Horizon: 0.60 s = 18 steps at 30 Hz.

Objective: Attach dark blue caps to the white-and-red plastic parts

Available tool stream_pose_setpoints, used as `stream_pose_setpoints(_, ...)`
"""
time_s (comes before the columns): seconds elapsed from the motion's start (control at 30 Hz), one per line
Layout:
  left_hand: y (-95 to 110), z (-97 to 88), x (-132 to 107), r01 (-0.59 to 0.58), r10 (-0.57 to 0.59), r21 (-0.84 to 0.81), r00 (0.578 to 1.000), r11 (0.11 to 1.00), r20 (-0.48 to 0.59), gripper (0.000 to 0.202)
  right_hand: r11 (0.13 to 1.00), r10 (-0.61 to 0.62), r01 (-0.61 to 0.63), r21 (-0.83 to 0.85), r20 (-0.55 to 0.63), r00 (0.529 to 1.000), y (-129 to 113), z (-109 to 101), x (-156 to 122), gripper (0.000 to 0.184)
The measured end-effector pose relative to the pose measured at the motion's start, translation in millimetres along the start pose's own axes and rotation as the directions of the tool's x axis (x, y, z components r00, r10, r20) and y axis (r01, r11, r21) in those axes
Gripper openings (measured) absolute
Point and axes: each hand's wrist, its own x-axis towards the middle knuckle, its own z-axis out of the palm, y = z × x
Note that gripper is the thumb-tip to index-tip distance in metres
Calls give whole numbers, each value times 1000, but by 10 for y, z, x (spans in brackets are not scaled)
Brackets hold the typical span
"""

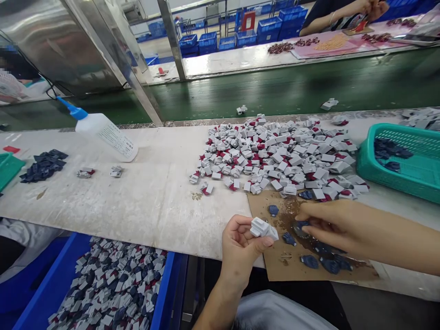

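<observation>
While the left hand pinches a small grey plastic part between thumb and fingers just above the table's near edge, the right hand reaches across a brown cardboard sheet, its fingertips closed on a dark blue piece lying in a wet, glossy smear. More dark blue pieces lie scattered on the cardboard. Behind it spreads a large heap of grey-and-red parts. A teal basket sits to the right, a white squeeze bottle to the left, and a blue bin of assembled parts stands below the table edge.
</observation>
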Motion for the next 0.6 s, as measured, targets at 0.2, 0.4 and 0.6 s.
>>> stream_pose_setpoints(0.2,25,57,-16,6,-6,-7,1000,1000,-10,32,965,29,-17,262,-42,999,-398,-57,-43,27)
stream_pose_setpoints(0.4,16,33,-23,32,-32,24,999,999,10,33,955,47,-50,292,16,999,-453,0,-23,26)
stream_pose_setpoints(0.6,6,-1,-23,41,-41,69,999,997,0,35,954,10,-22,297,44,999,-410,8,9,23)
